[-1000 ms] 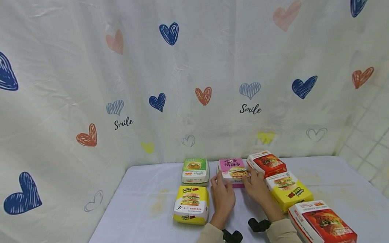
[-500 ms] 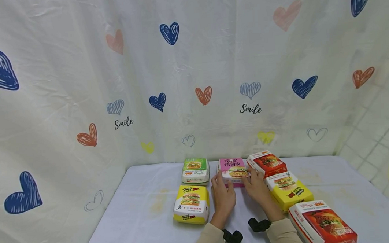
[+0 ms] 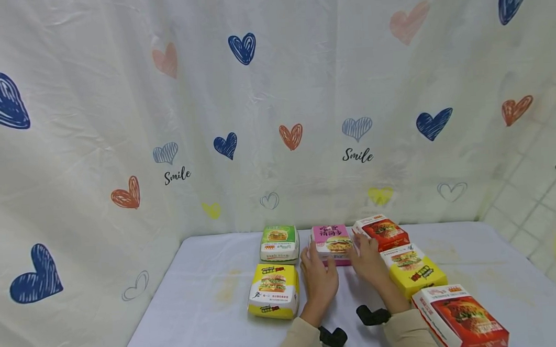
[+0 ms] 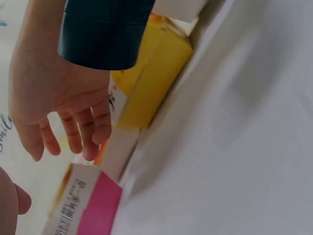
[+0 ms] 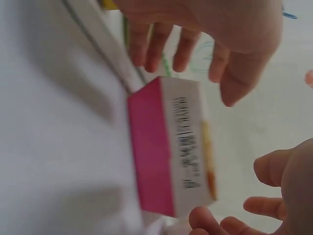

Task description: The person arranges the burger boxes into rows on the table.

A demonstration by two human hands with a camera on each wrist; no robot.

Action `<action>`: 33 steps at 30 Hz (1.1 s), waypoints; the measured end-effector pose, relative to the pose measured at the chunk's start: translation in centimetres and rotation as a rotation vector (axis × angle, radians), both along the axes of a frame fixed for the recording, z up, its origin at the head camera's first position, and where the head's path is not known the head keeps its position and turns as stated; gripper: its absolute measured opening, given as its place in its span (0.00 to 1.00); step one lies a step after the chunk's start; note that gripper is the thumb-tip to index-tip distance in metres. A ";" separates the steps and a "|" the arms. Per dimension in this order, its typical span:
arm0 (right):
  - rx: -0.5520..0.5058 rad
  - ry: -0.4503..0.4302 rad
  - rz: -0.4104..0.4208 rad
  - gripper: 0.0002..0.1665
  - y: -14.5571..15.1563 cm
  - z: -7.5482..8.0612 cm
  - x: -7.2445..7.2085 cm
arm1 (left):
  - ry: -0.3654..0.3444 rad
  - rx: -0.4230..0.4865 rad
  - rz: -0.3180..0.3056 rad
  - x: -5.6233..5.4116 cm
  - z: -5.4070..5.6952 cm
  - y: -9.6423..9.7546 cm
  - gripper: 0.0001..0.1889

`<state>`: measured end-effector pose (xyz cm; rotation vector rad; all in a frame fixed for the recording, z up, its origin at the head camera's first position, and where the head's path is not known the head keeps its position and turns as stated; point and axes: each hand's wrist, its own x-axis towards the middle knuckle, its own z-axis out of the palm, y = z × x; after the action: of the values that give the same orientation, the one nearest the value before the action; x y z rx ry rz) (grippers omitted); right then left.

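A pink and white burger box [image 3: 331, 242] stands at the back of the table, between my two hands. My left hand [image 3: 320, 281] is at its left front side, with extended fingers; in the right wrist view the left fingers [image 5: 185, 49] appear just apart from the box. My right hand [image 3: 371, 263] is on its other side, near the red burger box [image 3: 386, 232]. The left wrist view shows the right fingers [image 4: 87, 132] loose and spread, holding nothing. Fingertips of the right hand [image 5: 305, 186] appear close to the pink box's end in the right wrist view.
Left of the hands, a green burger box [image 3: 279, 243] stands behind a yellow one [image 3: 273, 291]. On the right, another yellow box [image 3: 413, 268] and a larger red box [image 3: 462, 318] continue the row toward the front. A white heart-print curtain [image 3: 274, 111] hangs behind the table.
The pink box has shifted very slightly left. My right hand has eased a little to the right, away from the box; my left hand has barely moved. The other boxes stay in place.
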<state>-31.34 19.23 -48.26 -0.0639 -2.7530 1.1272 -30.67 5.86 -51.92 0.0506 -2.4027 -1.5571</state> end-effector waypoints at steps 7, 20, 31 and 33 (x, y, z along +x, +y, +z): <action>-0.029 0.138 0.047 0.31 2.4 5.2 2.4 | 0.091 0.010 -0.055 1.8 3.0 0.6 0.29; 0.122 0.033 0.046 0.35 11.2 9.9 9.5 | 0.120 -0.070 -0.498 6.0 4.5 2.4 0.06; 0.295 -0.201 0.123 0.35 18.5 5.5 12.0 | 0.053 -0.328 -0.744 9.1 3.1 5.6 0.14; 0.284 -0.273 0.130 0.39 19.3 4.5 12.5 | 0.013 -0.347 -0.780 9.6 3.0 6.1 0.19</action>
<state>-18.84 38.48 -43.78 -0.0034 -3.1746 0.7926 -21.04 11.94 -48.89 -1.0693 -2.8044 -1.3242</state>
